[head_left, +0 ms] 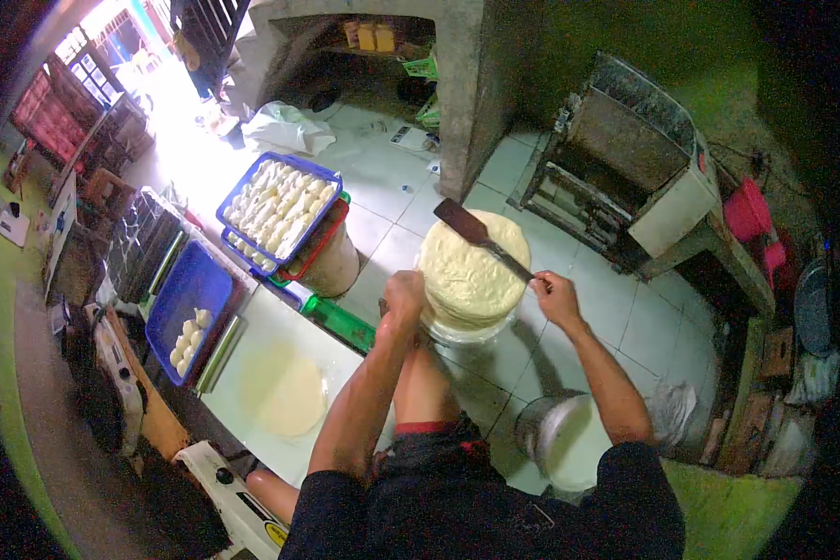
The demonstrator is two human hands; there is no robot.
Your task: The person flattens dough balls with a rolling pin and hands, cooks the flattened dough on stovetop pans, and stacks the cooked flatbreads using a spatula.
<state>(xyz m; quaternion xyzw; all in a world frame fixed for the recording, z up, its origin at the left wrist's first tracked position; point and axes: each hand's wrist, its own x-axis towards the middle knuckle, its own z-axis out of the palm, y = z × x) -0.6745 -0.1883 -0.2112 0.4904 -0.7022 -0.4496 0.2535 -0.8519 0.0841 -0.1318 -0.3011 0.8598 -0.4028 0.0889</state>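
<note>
A tall round mass of pale dough (pixel 471 271) stands on the tiled floor in front of me. My right hand (pixel 556 297) is closed around the handle of a dark spatula (pixel 465 224), whose wide blade lies over the top of the dough. At the dough's left edge is my left hand (pixel 404 297), its fingers curled; what it holds, if anything, is hidden. A flat pale round sheet (pixel 294 392) lies on the white work surface (pixel 243 350) at my left.
A blue tray of shaped dough pieces (pixel 280 205) rests on a bucket (pixel 331 261). Another blue tray (pixel 191 299) holds several pieces. A green bottle (pixel 341 322) lies near my left arm. A pail of white contents (pixel 574 443) stands at lower right; a metal machine (pixel 625 154) is beyond.
</note>
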